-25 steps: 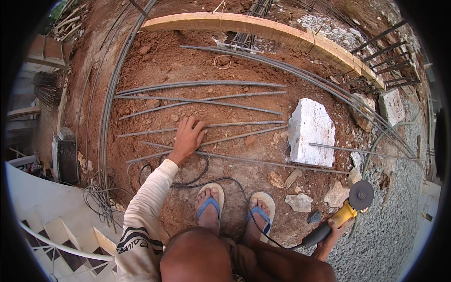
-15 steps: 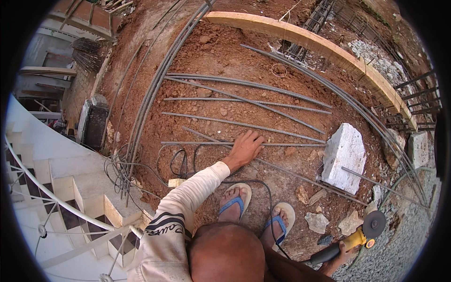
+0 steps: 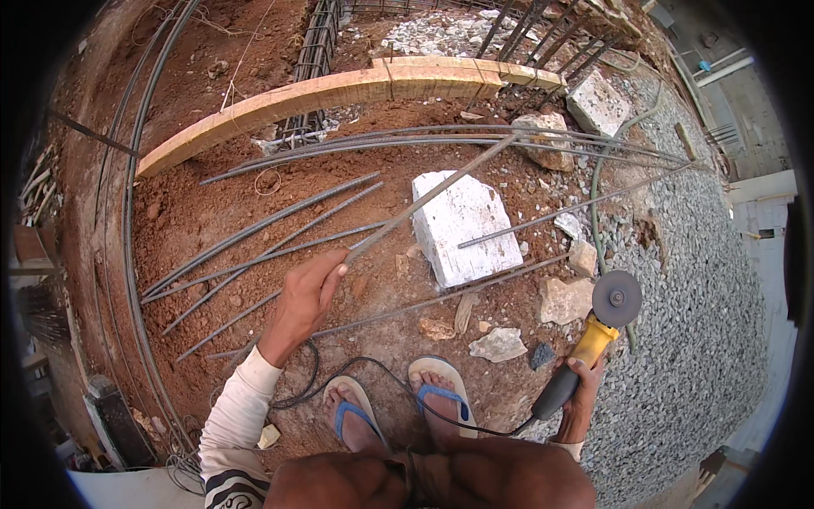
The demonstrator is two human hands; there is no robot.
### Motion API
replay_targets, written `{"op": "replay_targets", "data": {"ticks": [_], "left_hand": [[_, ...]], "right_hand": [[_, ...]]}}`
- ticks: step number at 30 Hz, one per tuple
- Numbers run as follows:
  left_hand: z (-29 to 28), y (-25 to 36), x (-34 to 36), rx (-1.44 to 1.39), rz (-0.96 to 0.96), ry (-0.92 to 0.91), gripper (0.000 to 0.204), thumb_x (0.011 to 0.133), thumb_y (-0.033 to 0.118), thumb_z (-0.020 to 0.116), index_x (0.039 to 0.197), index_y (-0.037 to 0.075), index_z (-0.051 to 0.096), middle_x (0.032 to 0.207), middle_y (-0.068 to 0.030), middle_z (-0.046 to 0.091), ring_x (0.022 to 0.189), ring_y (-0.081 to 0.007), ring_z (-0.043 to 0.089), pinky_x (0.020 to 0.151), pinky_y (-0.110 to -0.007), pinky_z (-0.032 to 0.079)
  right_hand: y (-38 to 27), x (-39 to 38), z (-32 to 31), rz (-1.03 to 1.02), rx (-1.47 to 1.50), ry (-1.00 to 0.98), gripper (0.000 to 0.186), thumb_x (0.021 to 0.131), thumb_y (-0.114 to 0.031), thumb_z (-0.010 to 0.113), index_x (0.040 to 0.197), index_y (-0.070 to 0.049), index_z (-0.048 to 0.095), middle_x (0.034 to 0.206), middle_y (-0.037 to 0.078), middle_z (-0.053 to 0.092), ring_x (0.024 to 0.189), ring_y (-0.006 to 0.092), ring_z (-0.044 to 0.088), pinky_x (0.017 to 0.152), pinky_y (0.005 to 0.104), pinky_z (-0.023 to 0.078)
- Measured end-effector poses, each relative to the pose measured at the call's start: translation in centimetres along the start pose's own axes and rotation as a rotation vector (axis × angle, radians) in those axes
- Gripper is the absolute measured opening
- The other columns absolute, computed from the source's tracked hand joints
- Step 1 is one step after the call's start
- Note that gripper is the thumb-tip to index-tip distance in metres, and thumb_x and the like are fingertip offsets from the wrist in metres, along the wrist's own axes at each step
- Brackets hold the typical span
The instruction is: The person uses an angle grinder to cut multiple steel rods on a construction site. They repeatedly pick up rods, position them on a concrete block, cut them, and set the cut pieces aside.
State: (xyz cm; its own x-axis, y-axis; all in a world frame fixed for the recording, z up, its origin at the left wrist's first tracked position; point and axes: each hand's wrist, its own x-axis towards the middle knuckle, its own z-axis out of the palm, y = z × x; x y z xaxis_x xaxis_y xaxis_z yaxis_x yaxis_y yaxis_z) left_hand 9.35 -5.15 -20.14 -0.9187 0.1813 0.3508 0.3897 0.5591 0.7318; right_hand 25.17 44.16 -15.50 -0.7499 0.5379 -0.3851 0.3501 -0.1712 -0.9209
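Observation:
My left hand (image 3: 303, 293) is closed round the end of a steel rebar rod (image 3: 458, 178). The rod slants up and away to the right, crossing in front of a white stone block (image 3: 475, 242). In my right hand (image 3: 583, 390) is a yellow and black angle grinder (image 3: 593, 339), gripped by its body, its dark disc (image 3: 616, 299) uppermost over the gravel. A black cord runs from the grinder past my feet. Another rebar rod (image 3: 577, 204) reaches from the block out to the right. Several cut rods (image 3: 263, 229) lie on the red soil beyond my left hand.
A long wooden plank (image 3: 322, 91) lies across the far side, with a rebar cage (image 3: 320, 42) behind it. Long bars (image 3: 134, 254) run down the left. Broken stones (image 3: 498, 344) sit near my sandalled feet. Grey gravel (image 3: 678, 365) and a green hose (image 3: 596, 204) are on the right.
My left hand has taken hold of a rod and raised one end toward the far right. The view has turned to the right. The grinder stays in my right hand.

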Motion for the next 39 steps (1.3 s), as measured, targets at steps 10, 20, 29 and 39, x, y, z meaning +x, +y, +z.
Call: {"op": "replay_targets", "data": {"ticks": [10, 20, 29, 39], "left_hand": [[25.6, 11.2, 25.4, -0.081, 0.048, -0.609, 0.035, 0.113, 0.03, 0.058, 0.119, 0.001, 0.077, 0.097, -0.0304, 0.076, 0.095, -0.0521, 0.074, 0.089, -0.061, 0.056], [45.6, 12.4, 27.7, -0.014, -0.03, -0.56, 0.031, 0.111, 0.023, 0.057, 0.118, 0.0, 0.077, 0.114, -0.0314, 0.078, 0.111, -0.0527, 0.075, 0.096, -0.062, 0.058], [46.1, 13.8, 25.0, -0.082, -0.072, -0.576, 0.031, 0.113, 0.024, 0.054, 0.12, -0.003, 0.067, 0.109, -0.0336, 0.077, 0.103, -0.0546, 0.076, 0.089, -0.066, 0.058], [21.6, 8.2, 18.0, 0.053, -0.104, -0.627, 0.027, 0.115, 0.029, 0.057, 0.119, 0.005, 0.067, 0.082, -0.0318, 0.071, 0.08, -0.0552, 0.071, 0.072, -0.066, 0.053]], "right_hand": [[2.3, -1.7, -5.5, -0.017, 0.133, 0.151, 0.054, 0.079, -0.013, 0.081, 0.125, 0.0, 0.058, 0.095, 0.011, 0.07, 0.073, 0.0226, 0.073, 0.063, 0.0368, 0.065], [1.2, -4.7, -8.5, 0.049, 0.258, 0.35, 0.059, 0.077, -0.01, 0.08, 0.13, -0.001, 0.054, 0.095, 0.012, 0.068, 0.071, 0.026, 0.074, 0.063, 0.0396, 0.066], [0.6, -4.2, -8.0, 0.005, 0.187, 0.383, 0.063, 0.076, -0.014, 0.081, 0.131, -0.001, 0.053, 0.094, 0.013, 0.068, 0.071, 0.0251, 0.073, 0.06, 0.0387, 0.065], [2.1, -2.1, -6.8, 0.045, 0.139, 0.267, 0.057, 0.077, -0.011, 0.081, 0.127, 0.001, 0.056, 0.099, 0.013, 0.069, 0.074, 0.0251, 0.074, 0.064, 0.0391, 0.066]]}}
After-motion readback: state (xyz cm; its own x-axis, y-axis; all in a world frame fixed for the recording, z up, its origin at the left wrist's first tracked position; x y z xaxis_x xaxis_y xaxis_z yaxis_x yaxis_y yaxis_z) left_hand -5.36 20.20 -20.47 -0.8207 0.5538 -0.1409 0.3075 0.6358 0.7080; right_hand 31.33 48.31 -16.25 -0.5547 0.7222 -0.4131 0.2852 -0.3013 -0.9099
